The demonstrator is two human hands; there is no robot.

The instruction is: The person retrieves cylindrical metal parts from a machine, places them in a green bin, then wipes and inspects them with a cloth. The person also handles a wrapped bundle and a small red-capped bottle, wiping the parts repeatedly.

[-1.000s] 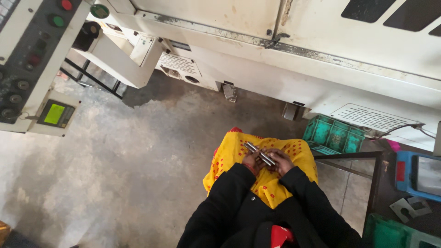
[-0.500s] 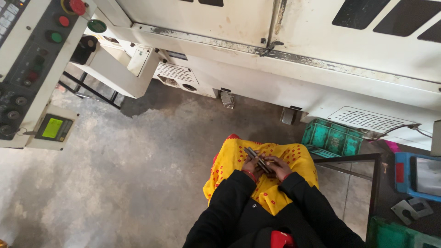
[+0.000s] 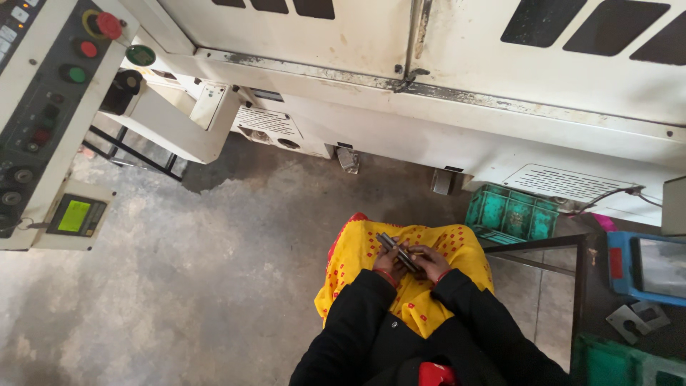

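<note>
White sheet-metal machine housing (image 3: 457, 86) is filling the upper part of the view, and every other item is being located from it. Left of the housing, a grey control panel (image 3: 43, 107) is hanging on its bracket, carrying a red push button (image 3: 108, 25) and a small green display (image 3: 74, 215). Below the housing, stained concrete floor (image 3: 179, 286) is spreading out, with a green plastic crate (image 3: 511, 214) sitting against the machine's base and a blue tray (image 3: 647, 266) lying further right.

Below the housing's middle, the person is wearing black sleeves and a yellow patterned garment (image 3: 400, 264). Over that cloth, the left hand (image 3: 389, 266) and the right hand (image 3: 431, 261) are closing together around a small bundle of metal rods (image 3: 397, 251), each hand grasping one side, the rod ends projecting up toward the machine.

Judged from this arrangement, the rods are already gathered and in hand; no rod is yet entering the machine or any container, so placement appears to be outstanding.
</note>
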